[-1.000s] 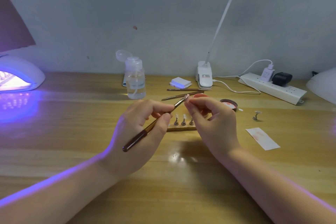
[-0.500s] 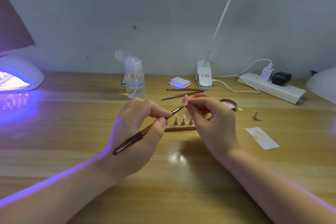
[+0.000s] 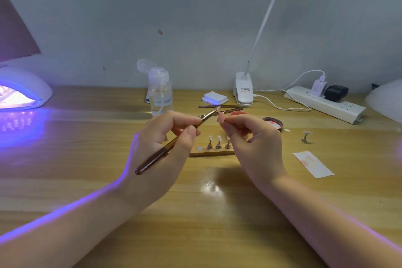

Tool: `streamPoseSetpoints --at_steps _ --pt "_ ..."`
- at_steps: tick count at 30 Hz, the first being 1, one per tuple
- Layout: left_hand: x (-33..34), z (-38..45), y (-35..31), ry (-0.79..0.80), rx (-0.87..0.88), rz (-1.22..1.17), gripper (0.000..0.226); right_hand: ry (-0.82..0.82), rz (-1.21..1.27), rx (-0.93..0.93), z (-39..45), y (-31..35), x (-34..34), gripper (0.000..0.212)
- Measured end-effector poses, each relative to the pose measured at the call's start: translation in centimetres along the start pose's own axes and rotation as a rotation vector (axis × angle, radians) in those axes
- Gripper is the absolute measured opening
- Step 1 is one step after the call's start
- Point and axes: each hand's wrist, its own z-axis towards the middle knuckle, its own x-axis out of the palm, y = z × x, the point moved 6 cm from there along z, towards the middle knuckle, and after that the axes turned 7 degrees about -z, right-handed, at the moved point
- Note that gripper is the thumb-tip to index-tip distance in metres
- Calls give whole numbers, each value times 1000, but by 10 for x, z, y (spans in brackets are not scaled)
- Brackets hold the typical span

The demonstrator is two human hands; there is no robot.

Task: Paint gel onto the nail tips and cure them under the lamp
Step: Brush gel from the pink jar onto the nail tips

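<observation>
Brush and tip have drawn apart since a moment ago: the left hand (image 3: pixel 161 148) has pulled the gel brush (image 3: pixel 174 143) back, grip pinched tight round its dark handle, bristles pointing up and right with a clear gap to the nail tip (image 3: pixel 221 118), which the right hand (image 3: pixel 252 139) pinches between curled fingers, raised above the bench (image 3: pixel 87 169). Just beyond the hands sits the wooden holder (image 3: pixel 212 152) with three small stands upright on it, more tips on top. Near right, an open gel pot (image 3: pixel 273 123), a lone stand (image 3: pixel 305 137) and a smeared paper strip (image 3: pixel 313 164). Far left, the curing lamp (image 3: pixel 24 89) glows violet. Behind, a pump bottle (image 3: pixel 160 91) and power strip (image 3: pixel 326 104)
</observation>
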Motion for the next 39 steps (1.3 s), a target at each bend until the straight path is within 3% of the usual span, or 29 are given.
streamPoseSetpoints --at_steps 4,10,14,18,25,39 --pt "3 -1 4 66 -37 15 21 17 -8 -20 -1 0 -1 10" --pt "-1 0 0 11 -7 -28 21 21 -17 -36 0 2 -1 8" --pt "3 -1 -1 54 -7 4 23 30 -26 -35 -1 2 0 13" --pt "0 -2 -1 43 10 -32 19 35 16 17 -1 0 0 3" --pt "3 0 5 23 -97 -78 15 78 79 71 -3 -1 4 4" --pt "1 -2 6 36 -54 -163 19 73 110 119 -3 -3 4 7"
